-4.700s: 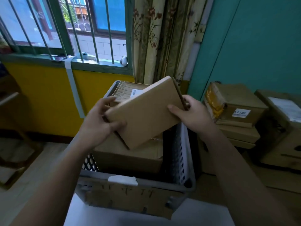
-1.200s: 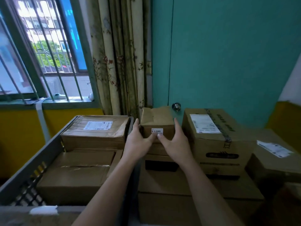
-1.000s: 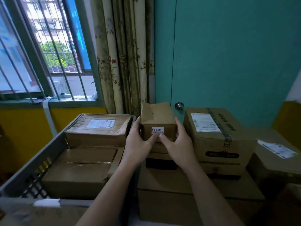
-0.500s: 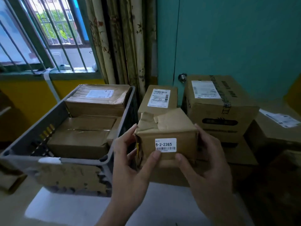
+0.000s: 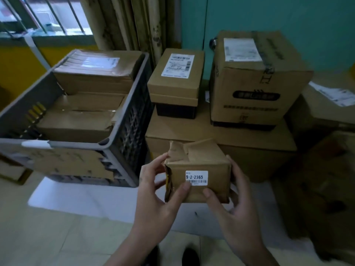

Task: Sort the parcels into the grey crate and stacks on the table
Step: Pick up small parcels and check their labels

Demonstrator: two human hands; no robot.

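Cardboard, brown and crumpled: the small parcel (image 5: 197, 166) you hold has a torn, dented top flap and a split left edge showing yellow. A white label (image 5: 196, 177) on the face toward you reads 9-2-2365 above a barcode. Your left hand (image 5: 157, 194) grasps its left side and your right hand (image 5: 238, 208) its right side, both thumbs pressed on the front below the label. You hold it in the air over the white table (image 5: 92, 198), in front of the stack and just right of the grey crate (image 5: 134, 120).

A second ago this parcel sat on top of the lidded box (image 5: 176, 87). You have since lifted it off and drawn it toward you, and that box's shipping label is now uncovered.

Count: one parcel in your two hands. Two parcels show in the crate, a taped one (image 5: 96, 75) at the back and a flatter one (image 5: 80, 121) in front. Three make the stack: the lidded box and a tall carton (image 5: 253, 79) side by side on a wide flat box (image 5: 255, 146). One labelled box (image 5: 330, 108) lies at the far right; what is below it is too dark to count.
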